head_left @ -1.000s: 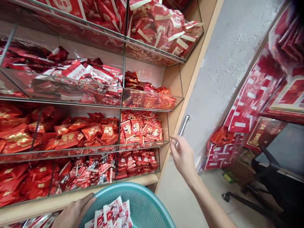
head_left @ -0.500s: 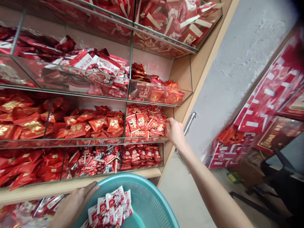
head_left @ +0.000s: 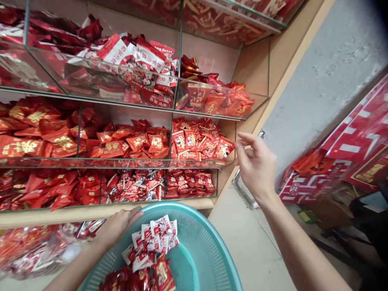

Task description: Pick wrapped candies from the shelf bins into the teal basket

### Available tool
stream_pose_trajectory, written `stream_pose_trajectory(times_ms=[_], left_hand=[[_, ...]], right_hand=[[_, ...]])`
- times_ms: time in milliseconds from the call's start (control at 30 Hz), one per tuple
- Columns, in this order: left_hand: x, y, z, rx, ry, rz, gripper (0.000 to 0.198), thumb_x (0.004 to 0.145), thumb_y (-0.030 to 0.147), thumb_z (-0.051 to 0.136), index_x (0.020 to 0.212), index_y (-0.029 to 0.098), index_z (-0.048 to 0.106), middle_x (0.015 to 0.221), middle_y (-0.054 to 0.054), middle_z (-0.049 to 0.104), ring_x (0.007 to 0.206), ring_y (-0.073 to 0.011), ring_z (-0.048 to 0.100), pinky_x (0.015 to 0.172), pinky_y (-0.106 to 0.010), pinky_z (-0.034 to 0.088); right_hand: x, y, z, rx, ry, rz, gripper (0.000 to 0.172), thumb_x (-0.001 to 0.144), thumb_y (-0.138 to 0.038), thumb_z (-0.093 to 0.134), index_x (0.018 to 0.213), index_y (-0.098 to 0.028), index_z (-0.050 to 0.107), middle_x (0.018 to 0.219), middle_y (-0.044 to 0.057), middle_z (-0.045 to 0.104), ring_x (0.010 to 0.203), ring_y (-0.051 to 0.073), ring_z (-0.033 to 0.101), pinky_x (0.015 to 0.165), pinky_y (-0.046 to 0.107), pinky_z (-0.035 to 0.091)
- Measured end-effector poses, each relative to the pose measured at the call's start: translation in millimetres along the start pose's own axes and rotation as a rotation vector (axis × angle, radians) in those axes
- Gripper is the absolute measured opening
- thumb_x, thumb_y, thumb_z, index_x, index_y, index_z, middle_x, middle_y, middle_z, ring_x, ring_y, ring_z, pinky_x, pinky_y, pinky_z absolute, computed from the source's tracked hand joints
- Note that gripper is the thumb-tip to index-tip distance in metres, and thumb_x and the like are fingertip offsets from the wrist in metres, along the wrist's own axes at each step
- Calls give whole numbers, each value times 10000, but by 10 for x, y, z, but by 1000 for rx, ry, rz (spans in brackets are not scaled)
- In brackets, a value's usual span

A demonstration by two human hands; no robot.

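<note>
My left hand (head_left: 119,224) grips the rim of a teal plastic basket (head_left: 216,242), its fingers over the edge. White-and-red packets (head_left: 156,238) and dark red packets with gold print (head_left: 163,273) lie in the basket. My right hand (head_left: 256,165) is at the right end of a shelf compartment, thumb and forefinger pinching the corner of a red candy packet (head_left: 224,148). That packet hangs just by the compartment's other small red packets (head_left: 189,139). Below the compartment sits another filled with red packets (head_left: 189,180).
Clear dividers and front panels (head_left: 121,163) split the wooden shelves (head_left: 253,68) into bins of red packets. A grey wall (head_left: 309,76) rises on the right, with red-and-white packaging (head_left: 348,137) against it. Bagged goods (head_left: 39,250) lie under the lowest shelf.
My right hand has come away from the compartment's edge and now shows a red packet in its fingertips. The view has shifted, showing more of the basket, including dark red packets.
</note>
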State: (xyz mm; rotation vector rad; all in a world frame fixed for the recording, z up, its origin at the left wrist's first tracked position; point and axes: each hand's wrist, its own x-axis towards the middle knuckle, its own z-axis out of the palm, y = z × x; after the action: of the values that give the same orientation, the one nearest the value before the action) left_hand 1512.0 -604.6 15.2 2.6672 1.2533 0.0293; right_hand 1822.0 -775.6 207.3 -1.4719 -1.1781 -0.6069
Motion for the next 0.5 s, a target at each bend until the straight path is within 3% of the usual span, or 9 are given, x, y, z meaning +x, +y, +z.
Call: stream_pose_trajectory(times_ms=[100,200,267,367,500], left_hand=[[8,44,-34,-32,-12,14,578,897,540,173,1233,236,533,968,-118,686,957,-293,639,766,-363,460],[42,87,-61,-79,-20,43,575,890,555,202,1180,226,574,982,-103,686,967,-270,633,779,-330,449],[68,103,-66,-116,-30,55,588,879,576,216,1168,224,588,1024,-95,681,981,-260,625,805,-321,441],[84,113,-60,-121,-24,65,621,867,602,220,1191,216,584,1074,-99,669,993,-263,618,824,-324,436],[60,121,-54,-98,-21,62,636,856,628,214,1168,222,591,1019,-102,681,954,-274,630,783,-325,441]], right_hand=[[-402,-156,18,169,-219,81,237,862,-283,493,1075,-198,552,806,15,613,511,89,517,513,242,456],[-990,-122,252,492,-586,349,177,877,-317,463,999,-199,516,785,-10,570,491,67,517,428,188,427],[-1401,-40,457,606,-746,518,127,854,-311,493,909,-196,489,799,-23,548,431,36,481,376,165,384],[-1900,48,702,659,-969,690,81,812,-231,517,854,-190,460,727,-55,532,363,23,452,330,149,316],[-2224,16,849,557,-1177,918,129,738,-88,505,805,-184,449,646,-81,508,315,26,428,290,148,254]])
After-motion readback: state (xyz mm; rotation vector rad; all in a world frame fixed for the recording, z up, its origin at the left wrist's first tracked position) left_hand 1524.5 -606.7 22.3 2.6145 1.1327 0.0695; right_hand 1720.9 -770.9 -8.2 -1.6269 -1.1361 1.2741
